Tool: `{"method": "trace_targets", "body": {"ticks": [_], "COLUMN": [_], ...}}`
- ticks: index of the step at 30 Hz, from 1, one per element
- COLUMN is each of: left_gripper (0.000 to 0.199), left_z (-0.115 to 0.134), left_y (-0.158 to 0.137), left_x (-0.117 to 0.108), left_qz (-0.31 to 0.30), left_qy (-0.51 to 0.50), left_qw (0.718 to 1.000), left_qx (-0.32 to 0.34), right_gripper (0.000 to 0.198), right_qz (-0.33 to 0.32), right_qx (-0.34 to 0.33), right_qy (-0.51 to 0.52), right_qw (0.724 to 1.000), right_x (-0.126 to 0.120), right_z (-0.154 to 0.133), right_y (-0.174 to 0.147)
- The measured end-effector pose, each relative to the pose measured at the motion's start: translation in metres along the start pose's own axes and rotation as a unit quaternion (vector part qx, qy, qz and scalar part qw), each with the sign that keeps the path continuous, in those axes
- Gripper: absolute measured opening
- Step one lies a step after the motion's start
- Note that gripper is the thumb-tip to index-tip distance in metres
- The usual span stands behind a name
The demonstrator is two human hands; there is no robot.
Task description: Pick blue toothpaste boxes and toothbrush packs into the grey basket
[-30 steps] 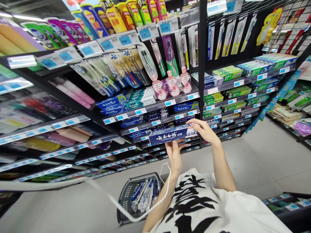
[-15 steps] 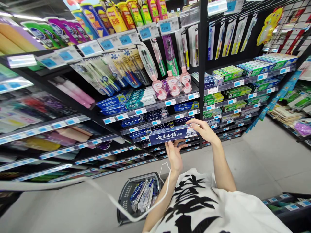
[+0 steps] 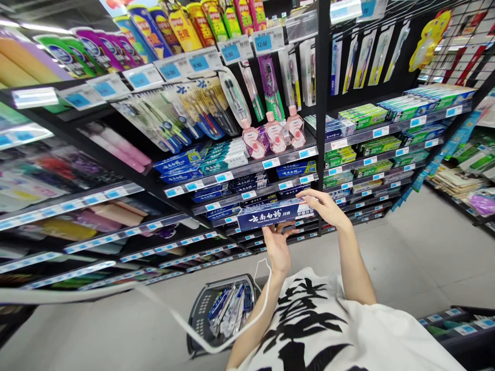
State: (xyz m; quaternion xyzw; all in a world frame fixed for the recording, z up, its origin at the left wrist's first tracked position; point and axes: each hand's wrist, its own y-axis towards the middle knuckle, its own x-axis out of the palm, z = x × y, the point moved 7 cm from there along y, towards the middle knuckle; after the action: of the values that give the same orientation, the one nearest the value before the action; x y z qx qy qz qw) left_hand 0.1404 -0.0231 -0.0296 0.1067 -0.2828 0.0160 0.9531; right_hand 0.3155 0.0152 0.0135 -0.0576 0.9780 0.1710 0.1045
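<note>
Holding toothpaste box in both hands; right end partly hidden.

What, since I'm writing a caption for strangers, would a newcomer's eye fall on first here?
The long blue toothpaste box near the middle stands out first, with the left hand beneath it and the right hand at its right end. Above it, three pink bottles stand in a row on a shelf. Near the bottom, a grey basket holds packets.

Bright strip lights shine at upper left, glare whitens a price tag, and the left-hand shelves stretch and blur.
</note>
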Motion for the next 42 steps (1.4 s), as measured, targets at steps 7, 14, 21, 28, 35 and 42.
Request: {"method": "trace_targets", "body": {"ticks": [7,14,21,28,35,42], "left_gripper": [0.042,0.056,0.057,0.058,0.055,0.057], "left_z": [-0.0019,0.0011,-0.0007,-0.0004,-0.0016,-0.0036], "left_y": [-0.0007,-0.0001,-0.0001,-0.0009,-0.0007,-0.0002], "left_x": [-0.0008,0.0012,0.0005,0.0012,0.0007,-0.001], "left_qz": [0.005,0.011,0.008,0.001,-0.005,-0.007], "left_qy": [0.007,0.006,-0.005,0.007,0.012,0.01], "left_qw": [1.0,1.0,1.0,1.0,1.0,1.0], "left_qx": [-0.006,-0.006,-0.008,-0.01,-0.013,-0.015], "right_gripper": [0.045,0.045,0.045,0.045,0.044,0.045], "right_qz": [0.003,-0.002,-0.004,-0.003,-0.005,-0.006], "right_qx": [-0.002,-0.002,0.0,0.004,0.005,0.012], "right_qy": [-0.007,-0.011,-0.008,-0.011,-0.014,-0.013], "right_qw": [1.0,1.0,1.0,1.0,1.0,1.0], "right_x": [-0.0021,-0.0022,-0.003,-0.0031,-0.0034,-0.0041], "right_z": [-0.0005,-0.002,0.0004,0.0001,0.001,0.0028], "right_y": [-0.0006,-0.0015,-0.0015,-0.0018,-0.0018,-0.002]}}
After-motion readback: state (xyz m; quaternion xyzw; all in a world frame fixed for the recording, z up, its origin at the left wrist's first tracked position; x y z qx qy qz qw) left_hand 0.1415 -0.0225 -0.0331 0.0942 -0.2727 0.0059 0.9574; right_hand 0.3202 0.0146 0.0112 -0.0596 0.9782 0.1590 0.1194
